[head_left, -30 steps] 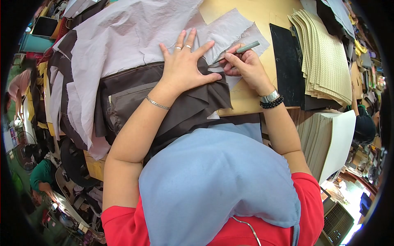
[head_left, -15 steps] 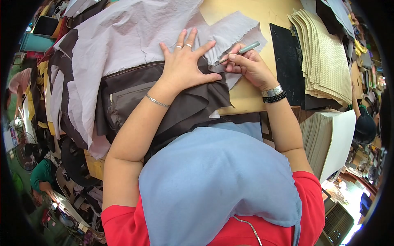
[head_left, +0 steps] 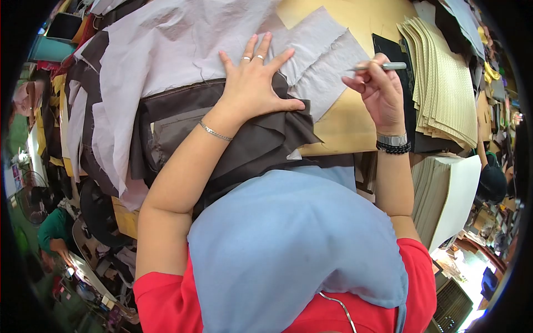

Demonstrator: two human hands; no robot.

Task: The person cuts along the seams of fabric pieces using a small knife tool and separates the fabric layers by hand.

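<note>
My left hand point(head_left: 252, 83) lies with fingers spread across the seam between the pale lilac fabric point(head_left: 161, 50) and the dark brown fabric point(head_left: 239, 144). My right hand point(head_left: 382, 91) is raised over the right side of the table, its fingers pinching a grey-green pen point(head_left: 394, 66) whose thin tip points left. Below and left of the pen, a loose flap of pale fabric point(head_left: 327, 66) rests on the yellow tabletop point(head_left: 355, 125). A grey-brown fabric piece point(head_left: 180, 133) lies on the dark fabric, partly under my left forearm.
Textured cream sheets point(head_left: 444, 83) are stacked at the right, beside a black panel point(head_left: 388, 47). Nearer me on the right stands a thick stack of white boards point(head_left: 447, 194). A person in green point(head_left: 55, 230) is at the far left; another person's dark head point(head_left: 493, 180) shows at the far right.
My right hand has moved right, away from the fabric edge, with the pen still in it. The pale flap beside it now lies flatter. My left hand has barely moved.
</note>
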